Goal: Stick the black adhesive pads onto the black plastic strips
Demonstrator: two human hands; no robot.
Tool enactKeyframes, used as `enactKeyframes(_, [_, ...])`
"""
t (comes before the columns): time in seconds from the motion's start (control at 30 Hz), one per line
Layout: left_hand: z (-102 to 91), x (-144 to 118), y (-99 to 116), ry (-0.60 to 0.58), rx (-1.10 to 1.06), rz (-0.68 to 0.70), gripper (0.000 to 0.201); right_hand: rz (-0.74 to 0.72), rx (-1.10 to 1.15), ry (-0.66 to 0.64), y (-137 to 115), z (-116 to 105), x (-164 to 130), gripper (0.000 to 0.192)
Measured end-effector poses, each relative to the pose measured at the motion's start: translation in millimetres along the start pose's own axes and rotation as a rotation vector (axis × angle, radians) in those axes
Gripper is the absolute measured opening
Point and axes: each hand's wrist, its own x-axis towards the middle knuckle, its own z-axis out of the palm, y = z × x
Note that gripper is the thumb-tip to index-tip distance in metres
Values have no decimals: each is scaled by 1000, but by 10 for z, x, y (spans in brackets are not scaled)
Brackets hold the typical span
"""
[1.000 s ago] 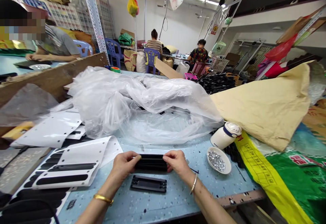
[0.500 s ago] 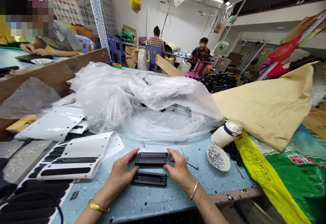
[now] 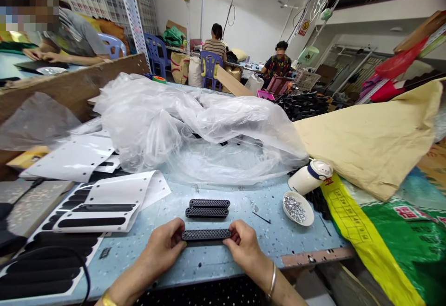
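Observation:
A black perforated plastic bar [image 3: 206,235] lies level between my two hands near the table's front edge. My left hand [image 3: 170,241] pinches its left end, and my right hand [image 3: 240,238] pinches its right end. A dark strip shows along the bar's near side; I cannot tell whether it is a separate part. Just behind, two similar perforated bars, a farther one [image 3: 209,203] and a nearer one [image 3: 206,212], lie side by side on the blue speckled table [image 3: 139,255]. To their right is a thin black hex key [image 3: 261,218].
Small silvery metal parts fill a white bowl [image 3: 298,208] at right, beside a white bottle [image 3: 310,177]. Clear plastic sheeting [image 3: 223,125] covers the table's back. Sheets of black adhesive strips [image 3: 94,220] lie left. Several co-workers sit beyond, including one person [image 3: 214,46] in stripes.
Both hands have moved toward me from the two bars behind to the nearer piece. That piece showed a hollow side before; a perforated face now shows between my hands.

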Motion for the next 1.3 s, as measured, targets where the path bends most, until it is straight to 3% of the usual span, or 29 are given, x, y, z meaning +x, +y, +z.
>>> enactKeyframes(0.23, [23,-16,-39,63,-68,-13,10,3,71,78,21,9,70,9])
enactKeyframes(0.33, [1,-37,-19,95,-318,-71,31,20,125,77,-27,-23,44,6])
enactKeyframes(0.43, [13,-83,-24,30,-692,-228,56,87,220,63,-73,-34,3,24])
enactKeyframes(0.57, [113,-136,-75,-24,-873,-388,41,245,450,15,-90,-2,-46,50])
enactKeyframes(0.67, [187,-134,-114,9,-838,-380,39,241,408,-11,-48,43,-57,53])
enactKeyframes(0.77, [214,-94,-138,57,-694,-228,34,170,258,-20,9,87,-15,46])
enactKeyframes(0.87, [203,-29,-152,180,-474,-101,29,127,188,0,49,106,70,35])
enactKeyframes(1.0, [128,43,-176,264,-400,-88,42,139,164,50,102,55,180,45])
enactKeyframes(1.1, [51,104,-198,392,-251,-34,44,141,146,103,126,-26,271,50])
enactKeyframes(1.17, [30,182,-214,463,-124,59,45,83,114,118,110,-71,352,48])
enactKeyframes(1.3, [53,373,-260,443,29,313,37,-101,-64,41,3,-137,488,34])
